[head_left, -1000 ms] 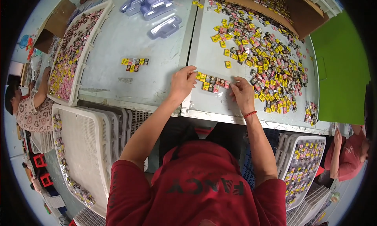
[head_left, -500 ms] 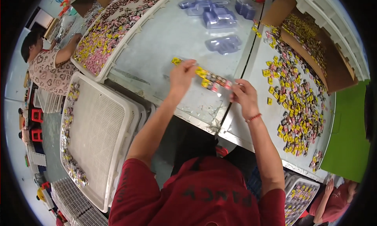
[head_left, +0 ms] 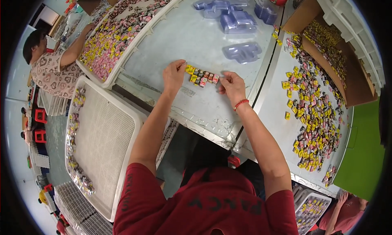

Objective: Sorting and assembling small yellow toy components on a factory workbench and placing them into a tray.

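Observation:
A short row of small yellow, black and red-pink cubes [head_left: 203, 76], with a partial second row along its near side, lies on the pale table between my two hands. My left hand [head_left: 174, 77] has its fingertips closed at the row's left, yellow end. At the right, pinkish end, the thumb and fingers of my right hand [head_left: 233, 87], with a red bracelet at the wrist, are drawn together. Beyond them on the table lies a clear, bluish moulded plastic tray [head_left: 242, 52].
More clear moulded trays [head_left: 237, 20] are heaped at the back. Loose cubes [head_left: 312, 124] spread over the right table beside a cardboard box [head_left: 359, 79]. A white bin [head_left: 153, 20] of cubes stands at left, near a perforated white crate [head_left: 108, 133]. A co-worker [head_left: 55, 69] reaches into the bin.
The cubes have come down and left; they now form a compact row between my hands. My left hand has shifted left, and my right hand has moved left with the row.

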`<state>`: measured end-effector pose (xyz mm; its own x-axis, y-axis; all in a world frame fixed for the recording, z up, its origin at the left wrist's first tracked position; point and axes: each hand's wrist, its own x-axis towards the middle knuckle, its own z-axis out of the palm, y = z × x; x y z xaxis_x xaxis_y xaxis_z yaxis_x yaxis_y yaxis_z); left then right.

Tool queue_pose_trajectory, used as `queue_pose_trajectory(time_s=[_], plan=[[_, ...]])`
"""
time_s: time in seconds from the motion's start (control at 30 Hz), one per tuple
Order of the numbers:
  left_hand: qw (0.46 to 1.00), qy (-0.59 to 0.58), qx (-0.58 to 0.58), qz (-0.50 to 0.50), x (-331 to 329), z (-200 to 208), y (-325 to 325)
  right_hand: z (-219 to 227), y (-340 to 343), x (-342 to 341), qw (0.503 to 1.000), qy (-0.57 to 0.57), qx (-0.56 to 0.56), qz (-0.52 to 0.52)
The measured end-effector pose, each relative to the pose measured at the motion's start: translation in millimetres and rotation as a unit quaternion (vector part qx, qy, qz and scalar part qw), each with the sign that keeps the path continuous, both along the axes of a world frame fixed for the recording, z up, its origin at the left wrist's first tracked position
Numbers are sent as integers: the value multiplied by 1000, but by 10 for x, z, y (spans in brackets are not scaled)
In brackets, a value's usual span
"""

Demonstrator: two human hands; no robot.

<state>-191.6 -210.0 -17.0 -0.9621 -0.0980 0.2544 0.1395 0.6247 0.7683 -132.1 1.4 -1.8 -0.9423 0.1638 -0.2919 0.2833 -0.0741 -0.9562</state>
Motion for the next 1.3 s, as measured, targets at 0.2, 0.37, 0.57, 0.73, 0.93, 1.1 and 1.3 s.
queue_pose_trajectory(time_s=[0.2, 0.37, 0.57, 0.73, 0.93, 1.1, 1.3], plan=[[995, 101, 1, 27, 86, 2, -7, 90, 223, 349, 1000, 7, 4, 4], [992, 128, 7, 13, 304, 84, 2, 92, 216, 445, 953, 118, 269, 70], [987, -65, 135, 56, 249, 195, -36, 275, -171, 111, 783, 333, 498, 167], [986, -23, 164, 3, 287, 46, -76, 111, -359, -46, 783, 276, 512, 219], [995, 67, 65, -32, 455, 104, -42, 24, -258, -100, 822, 299, 445, 190], [980, 159, -49, -107, 405, 107, -64, 86, -85, -120, 831, 275, 458, 158], [889, 221, -254, -312, 140, 138, -114, 80, 173, -35, 830, 234, 491, 128]])
